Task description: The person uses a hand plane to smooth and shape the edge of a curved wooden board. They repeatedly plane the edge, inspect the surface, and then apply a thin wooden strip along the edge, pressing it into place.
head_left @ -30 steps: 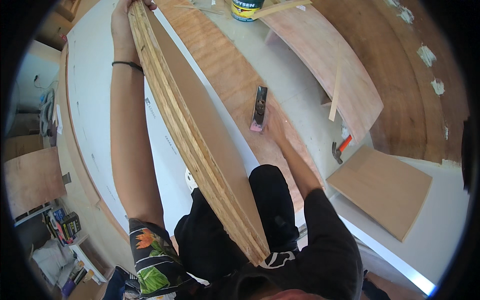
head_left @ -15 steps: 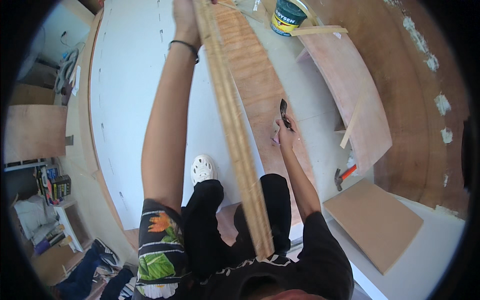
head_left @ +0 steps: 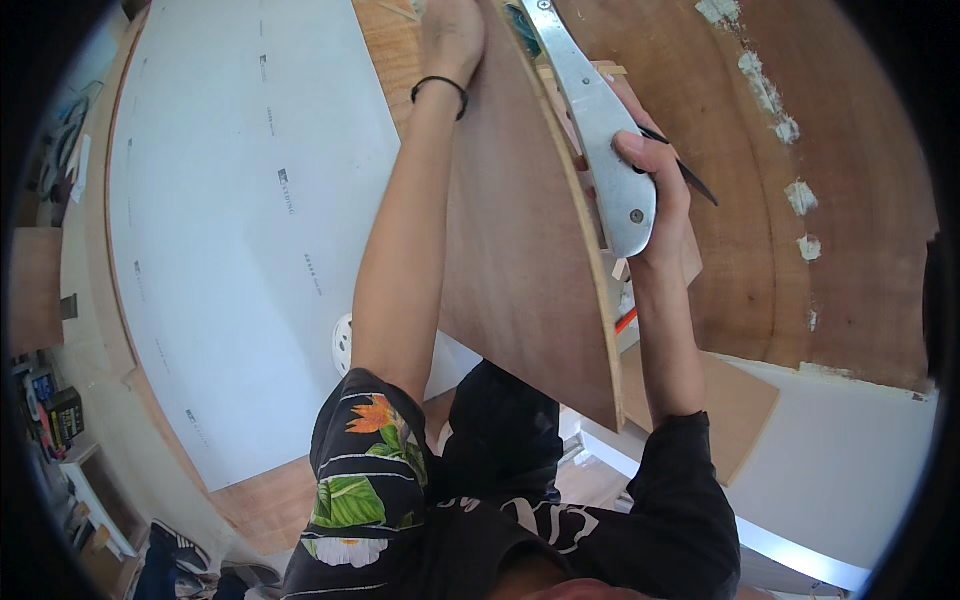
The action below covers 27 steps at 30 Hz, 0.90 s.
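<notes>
A brown plywood panel stands tilted on edge in front of me, its long narrow edge running from the top of the view down toward my body. At its far end my left hand grips it, the fingertips partly hidden. To the right of the panel, my right hand is wrapped around a long silver metal hand tool. The tool has screws along its face, and a dark pointed piece juts out past my fingers. It lies close along the panel's edge; I cannot tell whether they touch.
A large white sheet covers the left side. A brown board lies at the lower right, with a hammer's orange handle nearby. A curved wooden surface with white filler patches spans the right. Another person's shoes show at lower left.
The panel has turned so its broad face shows, and its near end has shifted right. My right hand has risen toward the panel's edge, bringing the tool close to view.
</notes>
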Each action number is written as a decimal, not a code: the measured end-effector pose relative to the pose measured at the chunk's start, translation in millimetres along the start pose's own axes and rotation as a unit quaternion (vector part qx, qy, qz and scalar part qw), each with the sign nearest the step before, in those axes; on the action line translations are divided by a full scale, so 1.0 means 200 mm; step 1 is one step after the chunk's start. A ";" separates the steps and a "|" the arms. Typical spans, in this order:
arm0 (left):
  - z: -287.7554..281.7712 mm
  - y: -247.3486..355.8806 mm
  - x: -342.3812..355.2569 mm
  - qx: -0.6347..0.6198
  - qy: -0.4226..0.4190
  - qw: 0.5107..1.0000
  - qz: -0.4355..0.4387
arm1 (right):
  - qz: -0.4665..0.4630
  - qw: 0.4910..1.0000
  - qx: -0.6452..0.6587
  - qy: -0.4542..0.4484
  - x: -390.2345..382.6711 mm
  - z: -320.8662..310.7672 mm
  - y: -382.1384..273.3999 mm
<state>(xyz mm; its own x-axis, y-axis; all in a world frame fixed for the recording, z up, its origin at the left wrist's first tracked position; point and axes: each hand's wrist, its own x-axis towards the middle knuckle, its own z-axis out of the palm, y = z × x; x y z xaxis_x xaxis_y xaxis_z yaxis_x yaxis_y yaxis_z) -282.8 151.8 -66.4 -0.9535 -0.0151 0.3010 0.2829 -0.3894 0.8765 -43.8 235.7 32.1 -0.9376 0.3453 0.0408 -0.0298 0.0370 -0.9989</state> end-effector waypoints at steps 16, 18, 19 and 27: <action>0.05 0.00 -0.04 0.241 0.048 0.966 0.078 | -0.019 0.997 -0.076 0.003 0.25 0.11 -0.03; 0.05 0.02 -0.05 0.283 0.041 0.953 0.102 | -0.012 0.997 -0.075 0.002 0.31 0.14 -0.04; 0.05 0.04 -0.06 0.198 0.011 0.980 -0.002 | -0.018 0.997 -0.079 -0.003 0.33 0.15 -0.05; 0.01 0.10 -0.08 0.138 0.046 0.988 -0.044 | -0.037 0.992 -0.122 0.024 0.25 0.15 -0.07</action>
<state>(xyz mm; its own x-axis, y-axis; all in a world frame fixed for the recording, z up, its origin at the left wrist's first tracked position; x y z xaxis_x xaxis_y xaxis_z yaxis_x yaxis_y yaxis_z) -262.1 146.0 -52.3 -0.9777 -0.0813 0.1939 0.2031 -0.1278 0.9708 -100.2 223.1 46.9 -0.9185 0.3769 0.1197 -0.0069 0.2874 -0.9578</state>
